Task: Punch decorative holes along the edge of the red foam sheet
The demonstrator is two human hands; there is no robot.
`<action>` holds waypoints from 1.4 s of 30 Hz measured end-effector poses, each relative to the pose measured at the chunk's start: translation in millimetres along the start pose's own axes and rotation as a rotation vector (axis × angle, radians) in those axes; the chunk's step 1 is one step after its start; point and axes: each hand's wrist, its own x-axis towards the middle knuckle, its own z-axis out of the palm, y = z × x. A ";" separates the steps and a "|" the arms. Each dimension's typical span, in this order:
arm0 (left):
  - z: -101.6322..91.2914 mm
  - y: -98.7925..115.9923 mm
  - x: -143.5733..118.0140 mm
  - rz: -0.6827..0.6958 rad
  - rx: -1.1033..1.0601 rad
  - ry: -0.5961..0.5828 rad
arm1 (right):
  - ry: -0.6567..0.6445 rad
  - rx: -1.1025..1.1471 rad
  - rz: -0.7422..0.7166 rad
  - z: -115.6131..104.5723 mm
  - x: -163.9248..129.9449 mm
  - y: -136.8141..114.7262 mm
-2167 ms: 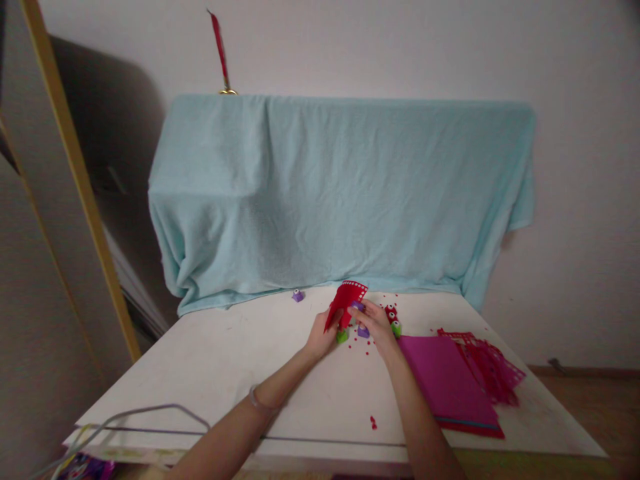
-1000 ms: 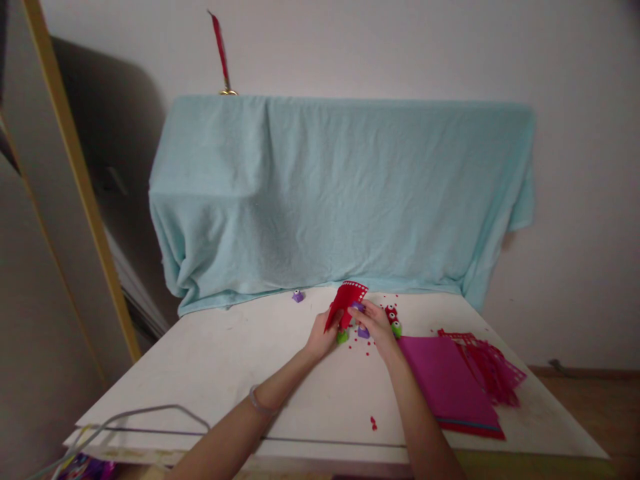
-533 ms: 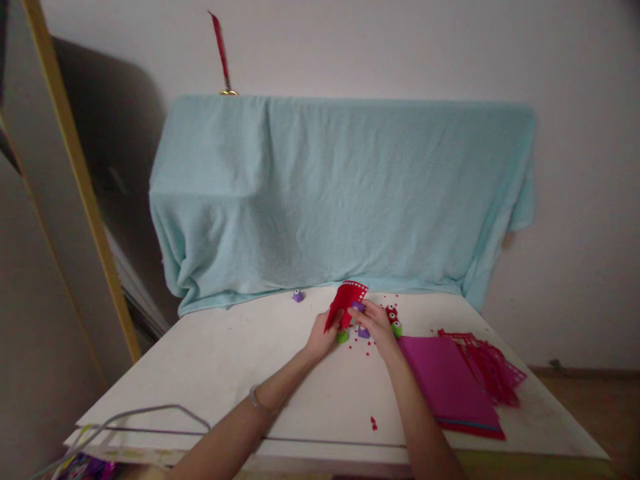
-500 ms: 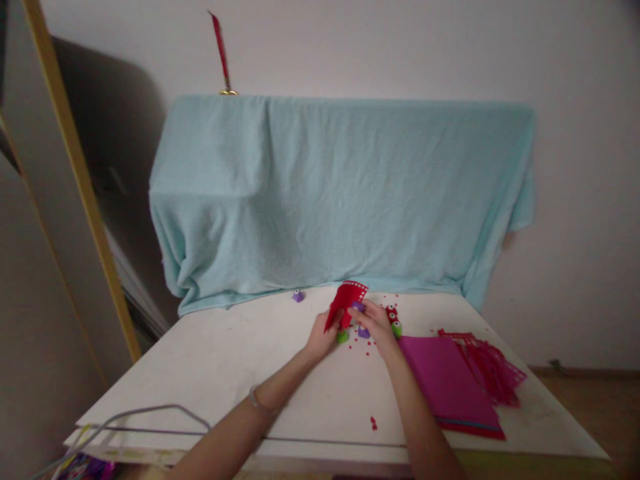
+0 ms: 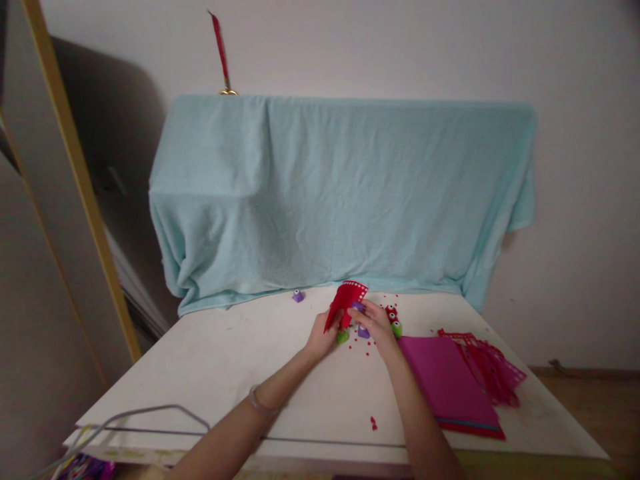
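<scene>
- Left hand (image 5: pixel 320 339): closed on the lower edge of a red paper strip (image 5: pixel 345 303), holding it raised off the bench (image 5: pixel 225 373). The strip's long axis runs up and away from the hand, leaning toward the right; its top edge shows a row of punched holes.
- Right hand (image 5: pixel 376 325): fingers curled around a small purple paper punch (image 5: pixel 361 319), which sits against the right-hand side of the strip. Whether the strip's edge is inside the punch slot cannot be told; the fingers cover the contact.
- Key relation: the strip lies between the two hands, touching both, and the punch meets it from the right. The right hand is the nearer one to the punch; the left is the nearer one to the strip's free lower end.
- Just beside the hands on the bench: a green punch (image 5: pixel 342 337) under the strip, a red punch (image 5: pixel 391 313) and a second green punch (image 5: pixel 397 328) to the right, and scattered red paper chads (image 5: pixel 367 345).
- Further right: a magenta sheet stack (image 5: pixel 445 383) and perforated red strips (image 5: pixel 493 370).
- Apart, toward the rear: a lone purple punch (image 5: pixel 298 295) in front of the light blue towel (image 5: pixel 340 193).
</scene>
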 end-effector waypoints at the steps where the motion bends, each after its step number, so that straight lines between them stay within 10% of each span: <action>1: -0.2 0.1 -0.1 0.000 0.000 -0.003 | -0.001 0.001 -0.003 -0.1 0.0 0.4; 42: 7.3 -0.7 -2.4 -0.034 -0.035 0.047 | 0.087 -0.074 -0.051 -6.1 3.2 10.9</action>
